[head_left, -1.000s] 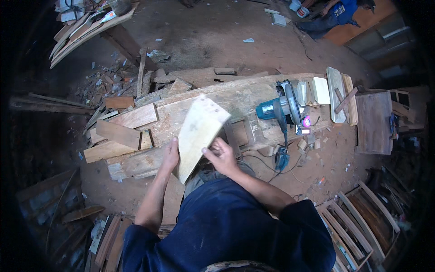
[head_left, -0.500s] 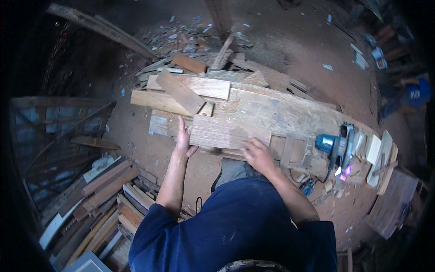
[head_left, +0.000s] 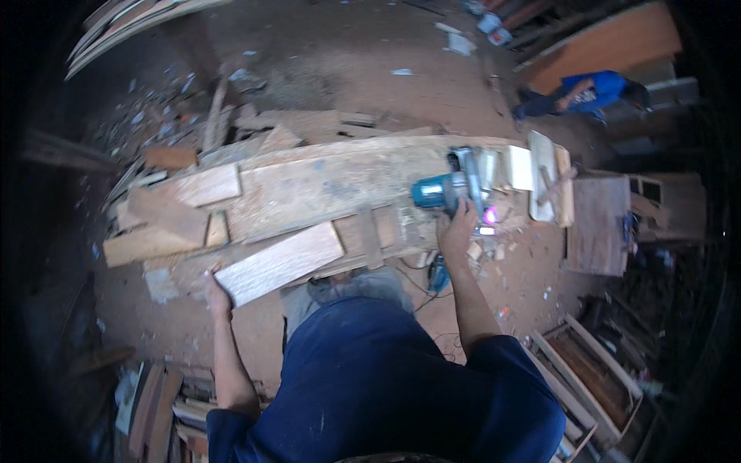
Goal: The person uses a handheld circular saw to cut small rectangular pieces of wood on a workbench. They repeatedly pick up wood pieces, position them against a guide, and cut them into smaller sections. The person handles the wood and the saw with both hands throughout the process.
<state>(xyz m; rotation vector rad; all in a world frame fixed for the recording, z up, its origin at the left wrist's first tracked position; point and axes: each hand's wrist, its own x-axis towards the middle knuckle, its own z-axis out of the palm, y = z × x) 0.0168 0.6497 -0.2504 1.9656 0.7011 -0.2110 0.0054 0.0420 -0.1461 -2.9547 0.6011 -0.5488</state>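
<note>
My left hand is closed around the near left end of a flat wooden board. The board slants up to the right, its far end over the workbench. On the bench's right part stands a teal and dark circular saw. My right hand is at the saw's near side, fingers closed on its handle area; the exact grip is partly hidden. A small bright pinkish light shows beside the saw.
Offcut boards lie on the bench's left end, with upright pieces at its right end. A teal power tool and cord lie below. Stacked timber sits lower left. Another person is at the far right.
My right hand has left the board and moved right onto the circular saw. The board, now in my left hand alone, has tilted. The view has swung to the right.
</note>
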